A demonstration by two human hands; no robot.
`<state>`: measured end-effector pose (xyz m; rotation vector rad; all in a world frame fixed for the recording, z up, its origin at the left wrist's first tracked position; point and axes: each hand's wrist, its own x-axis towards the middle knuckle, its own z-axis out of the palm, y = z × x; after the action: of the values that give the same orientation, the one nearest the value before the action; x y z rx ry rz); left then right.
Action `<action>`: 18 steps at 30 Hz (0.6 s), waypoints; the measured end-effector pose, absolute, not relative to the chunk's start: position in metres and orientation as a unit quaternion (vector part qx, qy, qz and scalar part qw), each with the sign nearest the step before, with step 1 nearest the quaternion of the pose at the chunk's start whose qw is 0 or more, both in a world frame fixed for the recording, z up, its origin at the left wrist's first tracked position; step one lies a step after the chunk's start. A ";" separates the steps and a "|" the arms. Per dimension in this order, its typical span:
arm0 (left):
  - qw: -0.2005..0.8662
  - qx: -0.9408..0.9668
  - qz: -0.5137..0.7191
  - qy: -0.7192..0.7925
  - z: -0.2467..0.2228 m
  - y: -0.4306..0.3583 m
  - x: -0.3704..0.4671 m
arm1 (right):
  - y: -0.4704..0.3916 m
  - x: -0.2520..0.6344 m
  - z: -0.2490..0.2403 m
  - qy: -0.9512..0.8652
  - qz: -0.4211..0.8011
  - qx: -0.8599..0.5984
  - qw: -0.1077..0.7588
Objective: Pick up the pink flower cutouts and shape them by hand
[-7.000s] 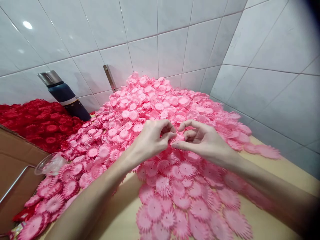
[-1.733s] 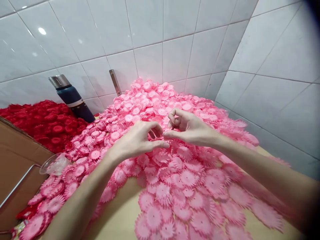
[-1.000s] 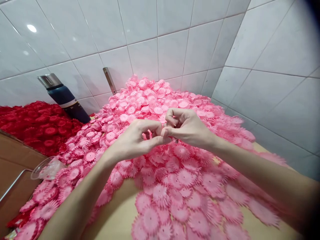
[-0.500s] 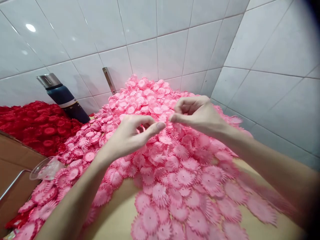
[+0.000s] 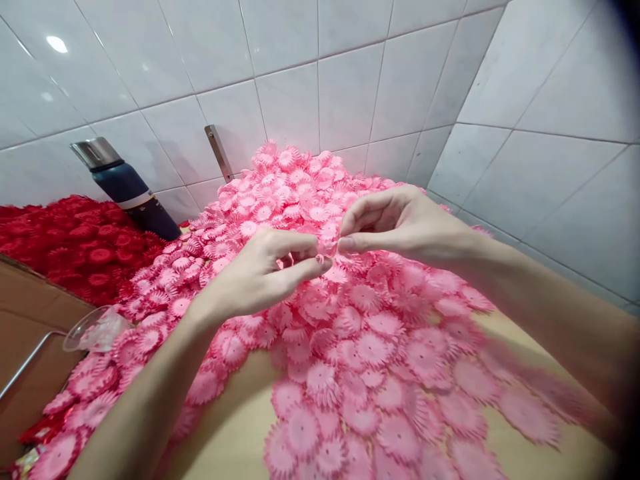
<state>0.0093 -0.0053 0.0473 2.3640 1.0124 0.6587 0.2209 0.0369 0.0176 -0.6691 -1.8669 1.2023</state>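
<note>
My left hand (image 5: 273, 273) hovers over a heap of pink fringed flower discs (image 5: 370, 350), its thumb and forefinger brought together. A tiny pinkish bit shows at those fingertips, too small to name. Just to the right, my right hand (image 5: 400, 223) is pinched, thumb against bent fingers, with its tips very near the left ones. Whatever lies in that pinch blends into the pink behind it. Many of the discs have scalloped edges and a small dark hole in the middle.
A dark blue steel-topped flask (image 5: 127, 187) leans behind a red pile of similar discs (image 5: 90, 247). At left are a cardboard box (image 5: 35, 320) and a clear plastic lid or dish (image 5: 97, 330). A metal strip (image 5: 219, 153) stands against the tiled wall (image 5: 285, 100).
My right hand has come a little left and lower, its thumb and fingers closing into a tighter pinch beside the left fingertips. The whole view has shifted slightly.
</note>
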 end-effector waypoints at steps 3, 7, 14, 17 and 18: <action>0.197 0.880 0.221 0.370 0.051 -0.009 0.011 | 0.039 0.221 0.015 -0.729 0.481 -0.271 0.404; 0.164 0.898 0.182 0.365 0.056 -0.014 0.012 | 0.043 0.221 0.010 -0.739 0.478 -0.258 0.400; 0.197 0.895 0.125 0.379 0.059 -0.011 0.010 | 0.036 0.210 0.013 -0.785 0.400 -0.260 0.394; 0.228 0.892 0.090 0.380 0.066 -0.016 0.006 | 0.038 0.211 0.011 -0.809 0.343 -0.268 0.396; 0.236 0.890 0.081 0.381 0.070 -0.018 0.003 | 0.040 0.214 0.009 -0.812 0.321 -0.279 0.399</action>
<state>0.0030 -0.0185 0.0704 2.4411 1.0438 0.2222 0.2143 0.0403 0.0094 -0.7060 -2.0562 0.8125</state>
